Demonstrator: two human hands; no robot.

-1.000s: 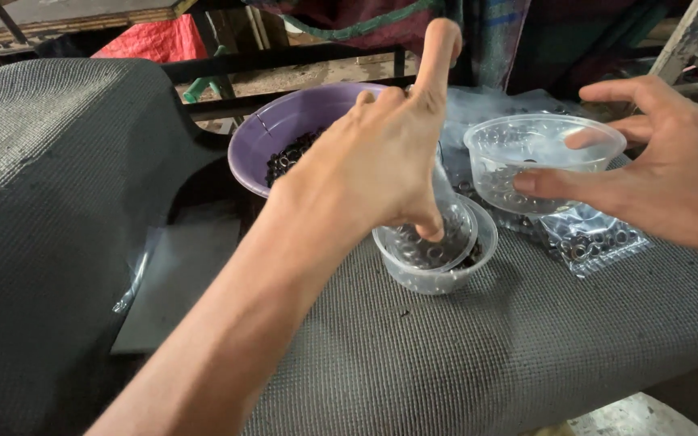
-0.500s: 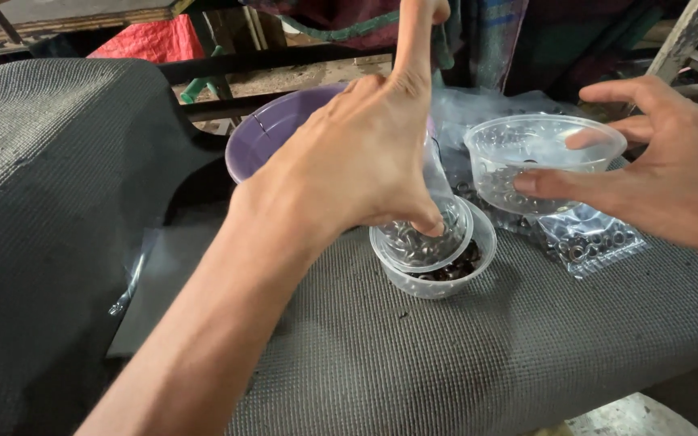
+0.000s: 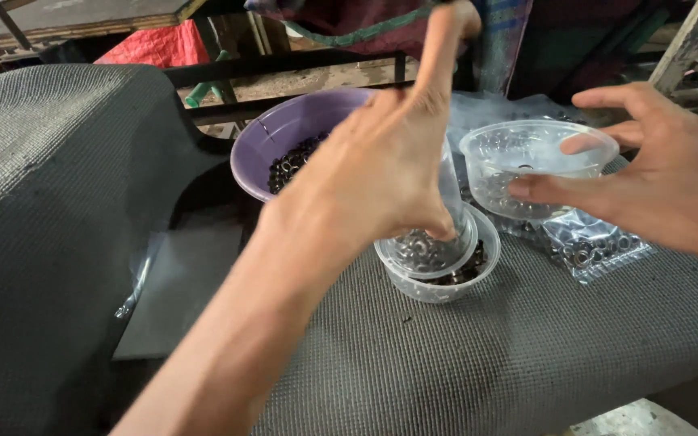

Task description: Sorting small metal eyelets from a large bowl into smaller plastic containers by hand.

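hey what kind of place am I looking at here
Probably a small workshop or home packing spot: a purple bowl of metal eyelets, clear cups, a filled bag and rough wooden frames behind.

Just one head cam, looking down and forward, pretty close over the left hand [image 3: 381, 173], with the right hand [image 3: 672, 178] beside it.
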